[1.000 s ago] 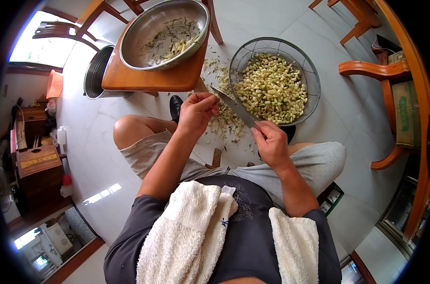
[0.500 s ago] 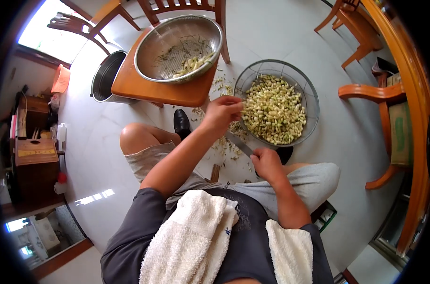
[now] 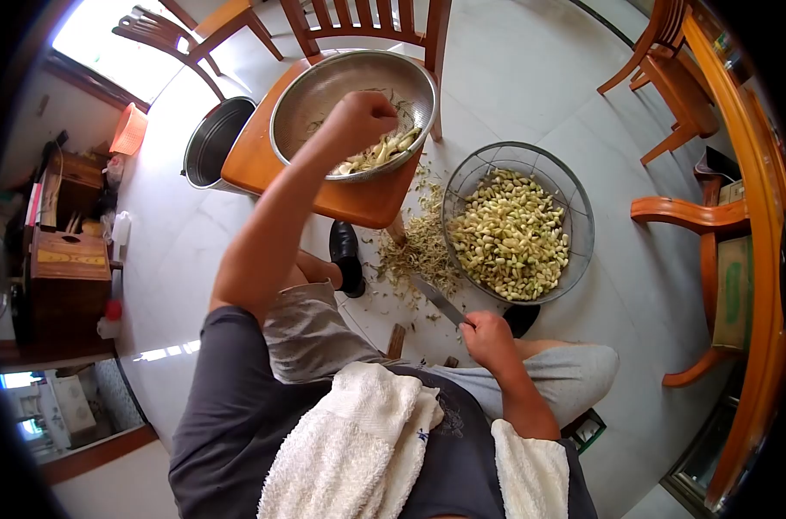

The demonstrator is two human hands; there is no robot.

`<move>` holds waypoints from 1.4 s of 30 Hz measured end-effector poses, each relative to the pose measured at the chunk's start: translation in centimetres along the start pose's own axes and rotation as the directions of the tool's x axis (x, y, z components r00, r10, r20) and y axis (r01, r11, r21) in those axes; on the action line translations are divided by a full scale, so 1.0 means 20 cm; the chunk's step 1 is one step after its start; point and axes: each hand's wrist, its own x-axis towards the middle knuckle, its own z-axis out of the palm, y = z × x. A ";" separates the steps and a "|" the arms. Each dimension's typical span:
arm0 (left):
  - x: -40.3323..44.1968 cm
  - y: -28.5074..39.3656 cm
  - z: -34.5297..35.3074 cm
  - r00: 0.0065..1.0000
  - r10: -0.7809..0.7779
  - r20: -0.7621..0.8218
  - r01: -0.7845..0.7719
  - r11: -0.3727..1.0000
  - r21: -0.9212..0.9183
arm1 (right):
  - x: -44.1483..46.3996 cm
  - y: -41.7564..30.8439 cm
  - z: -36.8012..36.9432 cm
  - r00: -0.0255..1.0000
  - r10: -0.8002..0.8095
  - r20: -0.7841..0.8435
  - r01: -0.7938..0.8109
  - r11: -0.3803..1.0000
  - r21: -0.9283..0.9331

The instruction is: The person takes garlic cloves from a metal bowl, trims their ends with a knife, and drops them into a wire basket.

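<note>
My left hand (image 3: 363,121) is over the metal colander (image 3: 293,112), its fingers curled together; whatever they pinch, if anything, cannot be made out. Pale peeled pieces (image 3: 384,154) and thin dark scraps lie inside the colander, which rests on a wooden chair seat (image 3: 358,206). My right hand (image 3: 490,337) grips a knife (image 3: 439,301) near my knee, its blade angled up and left. To the right of the scraps, a round wire-rimmed basket (image 3: 581,199) on the floor holds a heap of pale green and white pieces (image 3: 510,233).
Trimmings (image 3: 423,251) are scattered on the floor beside a black shoe (image 3: 345,251). A metal bucket (image 3: 216,143) stands left of the chair. Other chairs and a wooden table edge (image 3: 760,216) line the right side. Towels (image 3: 350,441) hang over my chest.
My left hand has moved from beside the knife, past the basket's edge, up over the colander. My right hand keeps the knife, held lower in view. The view has shifted, with the colander and basket lower.
</note>
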 end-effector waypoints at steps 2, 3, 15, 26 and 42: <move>0.13 -0.22 -0.04 0.993 -0.082 0.089 0.067 0.984 0.165 | 0.01 -0.02 0.01 0.999 0.007 0.035 -0.007 1.000 -0.007; 0.15 -0.26 -0.04 0.984 -0.125 0.124 0.089 0.961 0.262 | 0.02 -0.03 0.01 0.999 0.013 0.050 -0.013 1.000 -0.016; 0.23 -0.39 0.06 0.980 -0.123 0.156 0.020 0.842 0.539 | 0.02 -0.02 0.03 0.991 0.069 0.113 -0.065 0.997 -0.042; -0.03 -0.25 -0.17 0.996 -0.091 0.005 0.072 0.763 -0.643 | 0.00 -0.04 -0.02 0.996 -0.005 -0.084 0.010 0.998 0.059; -0.88 -0.05 0.50 0.928 -0.277 0.249 0.284 0.093 -0.954 | -0.07 -0.29 -0.12 0.712 -0.456 -0.534 0.482 0.870 -0.101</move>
